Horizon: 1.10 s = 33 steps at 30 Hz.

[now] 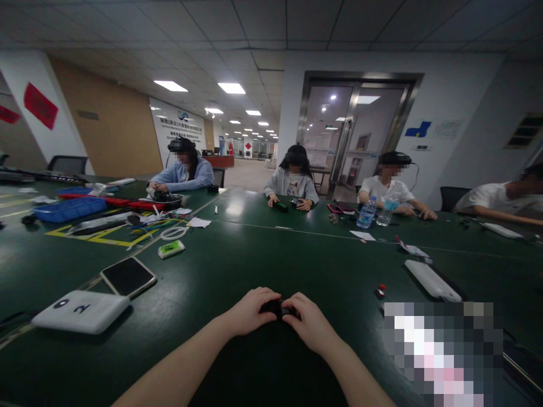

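My left hand [251, 311] and my right hand [311, 322] meet over the dark green table [237, 265] near its front edge. Both are closed around a small black object [278, 308] held between them; most of it is hidden by my fingers. A small red and black piece [380, 291] lies on the table to the right of my hands.
A phone [128, 276] and a white power bank [80, 311] lie at the left. A second white power bank [431, 280] lies at the right. A blue tray [68, 208] and tools sit at far left. Several people work along the far side, with two water bottles [367, 212].
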{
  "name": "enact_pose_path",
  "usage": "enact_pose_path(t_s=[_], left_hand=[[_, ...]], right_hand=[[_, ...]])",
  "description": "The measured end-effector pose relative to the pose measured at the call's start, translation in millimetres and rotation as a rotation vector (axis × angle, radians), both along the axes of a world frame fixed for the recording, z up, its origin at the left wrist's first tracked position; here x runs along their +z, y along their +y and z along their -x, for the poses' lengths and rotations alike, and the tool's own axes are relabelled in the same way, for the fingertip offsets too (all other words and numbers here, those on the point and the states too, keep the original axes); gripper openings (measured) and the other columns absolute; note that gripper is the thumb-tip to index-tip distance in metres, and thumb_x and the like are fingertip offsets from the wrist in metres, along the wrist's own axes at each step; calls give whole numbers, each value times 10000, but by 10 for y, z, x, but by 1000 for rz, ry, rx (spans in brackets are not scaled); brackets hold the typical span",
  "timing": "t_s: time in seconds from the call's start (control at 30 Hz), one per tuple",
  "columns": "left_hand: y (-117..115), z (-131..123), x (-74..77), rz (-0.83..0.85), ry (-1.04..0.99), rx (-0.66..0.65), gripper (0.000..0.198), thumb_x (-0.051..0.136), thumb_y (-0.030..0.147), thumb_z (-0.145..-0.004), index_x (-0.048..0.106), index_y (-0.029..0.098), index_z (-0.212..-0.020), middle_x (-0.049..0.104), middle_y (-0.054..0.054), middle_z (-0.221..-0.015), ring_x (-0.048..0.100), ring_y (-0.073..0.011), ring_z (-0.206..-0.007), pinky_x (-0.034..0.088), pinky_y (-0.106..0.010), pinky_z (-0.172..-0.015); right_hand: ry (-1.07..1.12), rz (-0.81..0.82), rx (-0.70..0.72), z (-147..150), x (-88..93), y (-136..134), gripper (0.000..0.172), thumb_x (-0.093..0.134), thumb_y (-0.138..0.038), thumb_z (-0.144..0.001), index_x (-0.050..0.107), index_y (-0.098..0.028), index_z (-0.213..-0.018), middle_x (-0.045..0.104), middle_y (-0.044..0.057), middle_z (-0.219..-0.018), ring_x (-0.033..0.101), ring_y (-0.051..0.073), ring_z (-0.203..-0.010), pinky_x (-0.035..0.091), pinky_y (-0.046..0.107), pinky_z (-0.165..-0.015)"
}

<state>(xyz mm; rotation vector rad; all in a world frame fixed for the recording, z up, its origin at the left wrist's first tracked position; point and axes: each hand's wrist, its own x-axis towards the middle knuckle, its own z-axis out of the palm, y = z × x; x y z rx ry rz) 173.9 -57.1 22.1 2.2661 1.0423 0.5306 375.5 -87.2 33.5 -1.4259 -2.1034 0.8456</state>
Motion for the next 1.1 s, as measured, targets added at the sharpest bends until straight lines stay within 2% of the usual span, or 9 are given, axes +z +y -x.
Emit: enact_pose_path(t_s=[0.3,0.47,0.57,0.67,0.77,0.83,0.93,1.07,1.1], left_hand=[[-44,-16,68,-1,16,15,463,586,269,-784,497,252,-1238,538,-37,-1233,461,-194,-1140,344,-354,-988],[-49,-14,55,-84,8,-26,300,564,218,-796,563,273,-1091,562,-13,-1138,494,-174,-1064,381,-336,-941],[-58,-22,62,-136,74,-60,265,530,215,-821,592,299,-1064,536,-11,-1149,490,-175,-1065,383,-332,-930],[-48,-20,67,-182,159,-92,335,499,218,-842,577,372,-1129,510,-2,-1192,473,-187,-1101,363,-348,-939],[33,61,57,-218,220,-63,369,475,258,-859,535,417,-1187,516,2,-1201,477,-194,-1100,351,-363,-936],[130,204,46,-225,255,28,362,457,287,-866,532,416,-1196,532,-4,-1190,487,-197,-1090,347,-369,-934],[293,558,37,-189,323,286,368,424,312,-869,525,409,-1209,571,-13,-1156,510,-205,-1066,357,-381,-916],[422,1097,49,-52,455,823,376,394,354,-861,525,410,-1209,579,-31,-1182,501,-254,-1109,377,-420,-888],[433,1202,51,-21,473,934,399,360,359,-868,509,378,-1238,573,-71,-1190,503,-286,-1107,387,-446,-865]], right_hand=[[6,45,-43,7,-26,24,227,623,-275,-743,664,-286,-965,537,-3,-994,536,185,-916,438,311,-788],[126,91,-43,-55,-44,39,343,633,-273,-719,623,-290,-1062,548,8,-1004,542,184,-870,447,302,-737],[233,73,-145,-126,-131,129,312,571,-309,-768,614,-237,-1068,576,26,-941,555,187,-837,452,310,-735],[327,54,-228,-193,-259,238,280,536,-318,-787,618,-211,-1032,602,21,-871,570,189,-829,458,317,-755],[380,58,-253,-238,-344,288,271,542,-322,-780,623,-219,-1018,620,21,-902,578,200,-862,465,330,-771],[392,73,-250,-260,-356,284,276,545,-325,-778,623,-229,-1025,626,20,-928,583,208,-886,467,340,-782],[389,89,-258,-289,-348,266,281,542,-328,-780,621,-237,-1034,628,18,-954,586,215,-911,468,345,-793],[380,110,-256,-324,-375,287,293,532,-334,-786,614,-233,-1048,627,21,-984,581,218,-943,467,337,-808],[374,115,-254,-331,-386,297,297,532,-338,-786,612,-232,-1051,627,22,-989,579,220,-949,466,336,-811]])
